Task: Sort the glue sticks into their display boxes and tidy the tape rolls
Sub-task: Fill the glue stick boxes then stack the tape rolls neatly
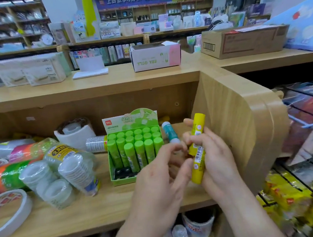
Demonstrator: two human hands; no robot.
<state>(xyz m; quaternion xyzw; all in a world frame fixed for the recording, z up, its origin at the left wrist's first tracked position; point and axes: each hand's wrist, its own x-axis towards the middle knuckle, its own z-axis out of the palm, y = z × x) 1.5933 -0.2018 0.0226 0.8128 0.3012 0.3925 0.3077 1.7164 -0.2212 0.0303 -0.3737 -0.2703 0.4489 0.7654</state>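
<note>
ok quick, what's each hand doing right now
Left hand: blurred beside the yellow glue stick, grip cannot be told.
Right hand: holding the yellow glue stick.

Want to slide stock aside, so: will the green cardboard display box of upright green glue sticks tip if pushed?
Probably slides: the green cardboard display box sits flat on the wooden shelf. Its green glue sticks rise above the low front wall, so push low. Empty front slots may let sticks lean.

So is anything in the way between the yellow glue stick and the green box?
Only the left hand, which sits between the yellow glue stick and the green box. Nothing else visible blocks it.
</note>
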